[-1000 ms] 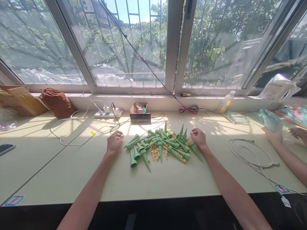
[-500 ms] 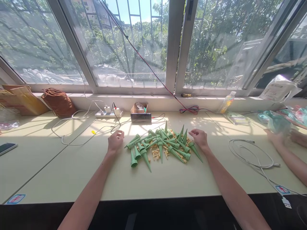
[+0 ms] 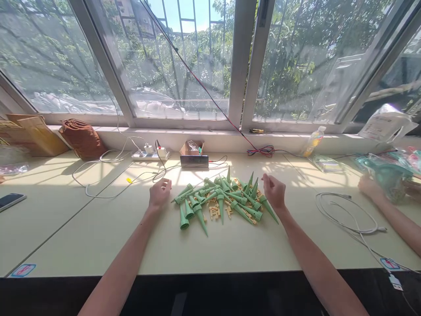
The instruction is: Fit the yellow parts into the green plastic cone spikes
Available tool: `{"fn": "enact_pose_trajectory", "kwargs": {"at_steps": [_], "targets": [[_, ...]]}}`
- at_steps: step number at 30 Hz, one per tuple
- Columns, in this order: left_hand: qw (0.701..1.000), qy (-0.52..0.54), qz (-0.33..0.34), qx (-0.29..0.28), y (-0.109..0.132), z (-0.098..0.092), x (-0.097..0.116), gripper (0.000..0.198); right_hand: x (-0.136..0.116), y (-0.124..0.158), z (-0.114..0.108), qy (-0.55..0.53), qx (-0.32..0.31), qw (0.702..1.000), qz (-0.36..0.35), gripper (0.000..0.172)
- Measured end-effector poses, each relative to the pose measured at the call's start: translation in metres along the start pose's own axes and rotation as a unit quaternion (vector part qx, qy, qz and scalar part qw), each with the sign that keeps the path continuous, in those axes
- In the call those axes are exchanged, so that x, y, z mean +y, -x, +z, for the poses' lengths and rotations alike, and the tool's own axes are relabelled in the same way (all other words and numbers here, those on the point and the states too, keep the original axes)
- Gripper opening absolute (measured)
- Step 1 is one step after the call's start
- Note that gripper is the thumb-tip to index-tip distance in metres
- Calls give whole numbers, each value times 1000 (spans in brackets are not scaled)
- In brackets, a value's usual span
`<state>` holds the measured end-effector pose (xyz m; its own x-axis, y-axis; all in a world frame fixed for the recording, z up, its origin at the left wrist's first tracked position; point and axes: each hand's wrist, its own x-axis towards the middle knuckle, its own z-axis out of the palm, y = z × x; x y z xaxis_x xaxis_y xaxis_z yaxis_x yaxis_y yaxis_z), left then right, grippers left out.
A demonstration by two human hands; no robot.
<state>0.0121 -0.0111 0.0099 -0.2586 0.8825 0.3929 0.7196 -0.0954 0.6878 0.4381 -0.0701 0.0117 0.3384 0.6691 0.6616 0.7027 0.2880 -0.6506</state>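
Observation:
A pile of several green plastic cone spikes (image 3: 220, 199) lies on the pale table (image 3: 98, 228), with small tan pieces (image 3: 215, 212) scattered among them. My left hand (image 3: 159, 193) rests on the table just left of the pile, its fingers curled in, and nothing shows in them. My right hand (image 3: 274, 192) hovers at the pile's right edge beside the upright cones. Its fingers are curled together and lifted a little, and I see nothing in them.
Behind the pile stand a small cardboard box (image 3: 191, 148), a power strip (image 3: 149, 154) and loose cables. A brown pouch (image 3: 82, 138) and a phone (image 3: 11, 200) lie at the left. A white cable (image 3: 345, 213) lies at the right, near another person's hand (image 3: 370, 186) and a teal bag (image 3: 384, 173).
My right hand has lifted slightly off the table with its fingers raised. My left hand has barely moved. The other person's hands have shifted with the teal bag.

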Motion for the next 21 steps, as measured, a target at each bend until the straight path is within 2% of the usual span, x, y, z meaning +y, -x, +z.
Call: {"fn": "enact_pose_trajectory", "kwargs": {"at_steps": [5, 12, 16, 18, 21], "targets": [[1000, -3, 3, -5, 1, 0, 0, 29, -9, 6, 2, 5, -11, 999, -29, 50], [1000, -1, 3, -12, 1, 0, 3, 29, -7, 7, 5, -8, -65, 996, -55, 42], [1000, 0, 6, -17, 1, 0, 2, 29, -5, 7, 5, -9, -95, 992, -80, 46], [1000, 2, 10, -20, 1, 0, 2, 29, -6, 6, 4, -17, -77, 993, -88, 49], [1000, 3, 13, -19, 1, 0, 0, 29, -8, 5, 1, -28, -4, 996, -85, 47]]}}
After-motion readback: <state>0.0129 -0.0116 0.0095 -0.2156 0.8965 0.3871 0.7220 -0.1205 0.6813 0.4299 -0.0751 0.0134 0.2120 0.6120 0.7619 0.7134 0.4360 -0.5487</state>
